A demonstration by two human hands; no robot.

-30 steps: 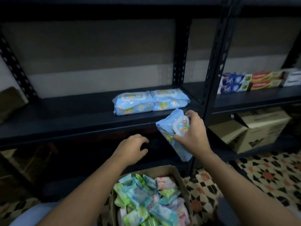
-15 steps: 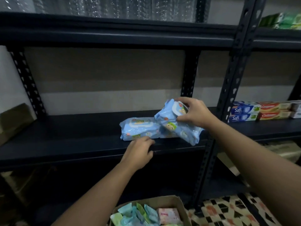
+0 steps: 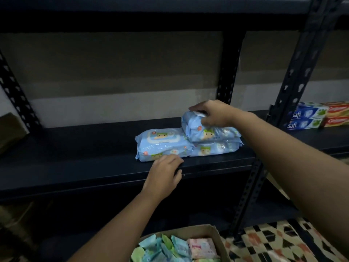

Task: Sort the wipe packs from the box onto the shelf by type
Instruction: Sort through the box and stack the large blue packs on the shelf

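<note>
Three light-blue wipe packs sit on the dark shelf [image 3: 75, 167]. One pack [image 3: 160, 144] lies at the left and another [image 3: 215, 149] lies at the right. A third pack [image 3: 204, 132] is stacked on the right one, and my right hand [image 3: 213, 115] grips its top. My left hand [image 3: 164, 173] rests on the shelf's front edge, its fingertips touching the left pack. The cardboard box [image 3: 211, 231] at the bottom holds several small packs in blue, green and pink.
Toothpaste cartons [image 3: 306, 118] lie on the neighbouring shelf at the right, past a black upright post [image 3: 294, 76]. A brown box [image 3: 9, 131] sits at the shelf's far left. Patterned floor tiles [image 3: 283, 242] show at the lower right.
My right hand has set the blue pack down flat on top of the right-hand pack. My left hand has stayed at the shelf edge by the left pack.
</note>
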